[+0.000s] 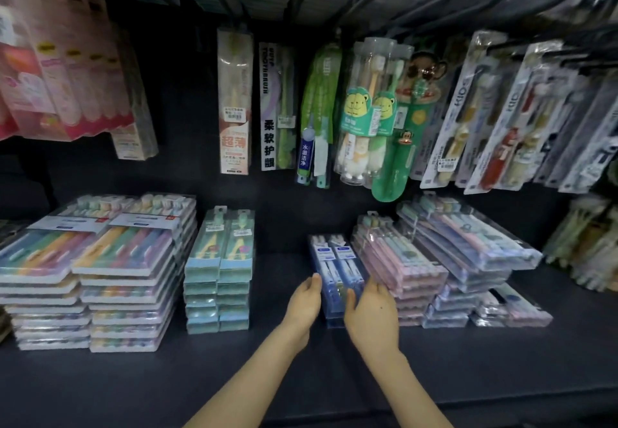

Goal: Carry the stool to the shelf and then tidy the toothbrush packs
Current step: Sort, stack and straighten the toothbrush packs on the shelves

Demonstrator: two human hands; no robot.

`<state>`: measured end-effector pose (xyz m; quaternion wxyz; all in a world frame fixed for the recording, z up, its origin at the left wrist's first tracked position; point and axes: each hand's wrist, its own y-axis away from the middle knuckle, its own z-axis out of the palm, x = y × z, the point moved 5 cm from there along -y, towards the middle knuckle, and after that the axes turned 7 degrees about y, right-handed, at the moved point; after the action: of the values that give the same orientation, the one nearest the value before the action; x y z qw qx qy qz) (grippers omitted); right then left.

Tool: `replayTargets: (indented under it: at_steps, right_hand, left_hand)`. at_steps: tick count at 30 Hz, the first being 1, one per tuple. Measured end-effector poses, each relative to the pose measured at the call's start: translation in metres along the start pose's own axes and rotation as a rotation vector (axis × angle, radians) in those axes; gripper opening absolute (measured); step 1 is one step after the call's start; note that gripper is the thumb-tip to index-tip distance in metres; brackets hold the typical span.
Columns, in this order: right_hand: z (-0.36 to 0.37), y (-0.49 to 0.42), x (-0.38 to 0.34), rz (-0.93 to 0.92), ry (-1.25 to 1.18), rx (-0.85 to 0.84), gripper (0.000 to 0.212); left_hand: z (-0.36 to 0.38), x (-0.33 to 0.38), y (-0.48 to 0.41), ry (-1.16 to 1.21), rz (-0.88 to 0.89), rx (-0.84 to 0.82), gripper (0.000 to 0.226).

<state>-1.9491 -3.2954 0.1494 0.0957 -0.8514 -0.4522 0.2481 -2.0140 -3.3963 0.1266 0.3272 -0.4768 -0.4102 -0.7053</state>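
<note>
A small stack of blue toothbrush packs (336, 260) lies on the dark shelf (287, 354), just right of centre. My left hand (306, 300) lies against the stack's left side with straight fingers. My right hand (371, 314) reaches over the stack's near right corner, with the thumb on top and the fingers along the right side, beside the pink packs (398, 260). The stool is not in view.
Tall stacks of multicolour packs (97, 267) stand at the left, with green-blue packs (219, 270) beside them. Slanted pink and lilac packs (468, 247) pile up at the right. Hanging packs (364, 109) fill the back wall on hooks. Bare shelf runs along the front.
</note>
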Motion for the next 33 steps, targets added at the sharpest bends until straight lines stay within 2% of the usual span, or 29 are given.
replayTargets:
  at_steps: [2, 6, 8, 11, 13, 16, 24, 33]
  right_hand:
    - [-0.001, -0.003, -0.001, -0.018, 0.012, -0.049, 0.034]
    - [-0.002, -0.010, -0.001, -0.032, 0.081, -0.218, 0.039]
    - [0.000, -0.014, 0.000, 0.008, -0.022, -0.309, 0.038]
    - [0.007, -0.019, 0.004, 0.118, -0.311, -0.417, 0.036]
    - [0.010, -0.019, 0.006, 0.193, -0.500, -0.436, 0.036]
    - [0.013, -0.015, 0.006, 0.279, -0.654, -0.445, 0.028]
    - [0.035, -0.001, -0.038, 0.222, -0.775, -0.584, 0.030]
    - [0.040, 0.001, -0.049, 0.241, -0.893, -0.618, 0.033]
  left_hand:
    - [0.010, -0.006, -0.009, 0.034, -0.009, -0.012, 0.037]
    - [0.018, -0.004, -0.011, -0.034, 0.040, 0.042, 0.018]
    - [0.017, -0.002, -0.014, -0.056, 0.053, 0.065, 0.022]
    - [0.012, -0.007, -0.023, -0.062, 0.055, 0.055, 0.031]
    - [0.011, -0.011, -0.025, -0.051, 0.060, 0.044, 0.031]
    - [0.008, -0.013, -0.023, -0.063, 0.079, 0.047, 0.033]
    - [-0.045, -0.006, -0.012, -0.076, 0.107, 0.172, 0.033]
    - [-0.058, 0.001, -0.017, -0.071, 0.091, 0.206, 0.033]
